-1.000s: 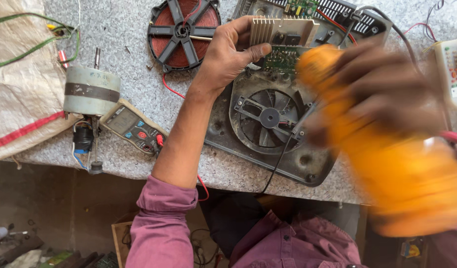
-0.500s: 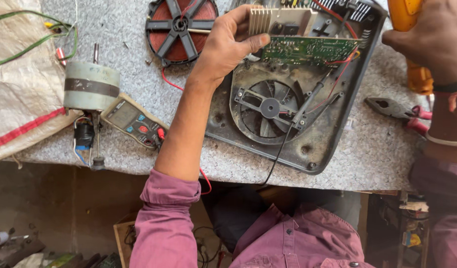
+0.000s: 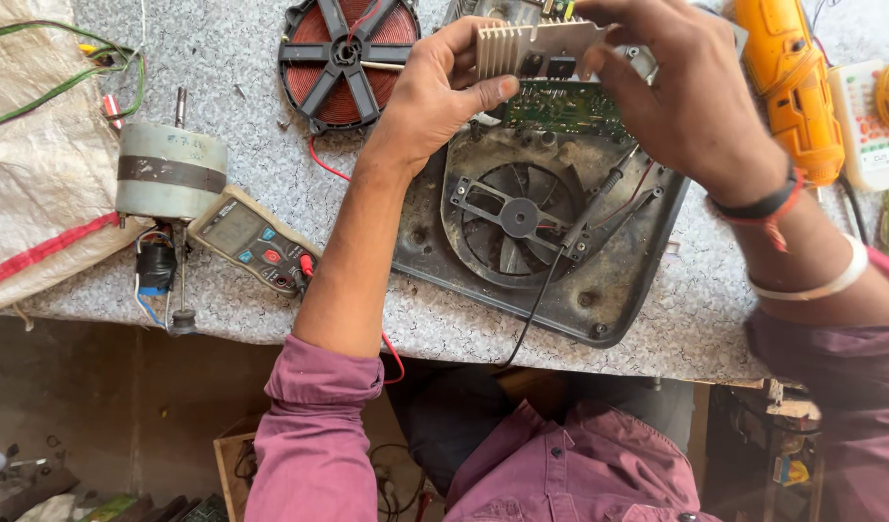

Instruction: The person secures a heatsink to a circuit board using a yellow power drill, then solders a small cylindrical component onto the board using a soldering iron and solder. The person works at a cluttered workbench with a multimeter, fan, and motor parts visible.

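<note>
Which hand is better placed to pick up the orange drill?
The right hand, probably: the orange drill lies right beside it, while the left hand grips the finned heat sink on the far side.

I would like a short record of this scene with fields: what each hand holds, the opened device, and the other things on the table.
left hand: grips the finned end of the heat sink
right hand: holds the other end of the same part, above the green circuit board
opened device: dark cooker base with fan
copper coil disc: lies left of the base
multimeter: near the left forearm
grey motor: left of the multimeter
orange drill: at the far right
</note>
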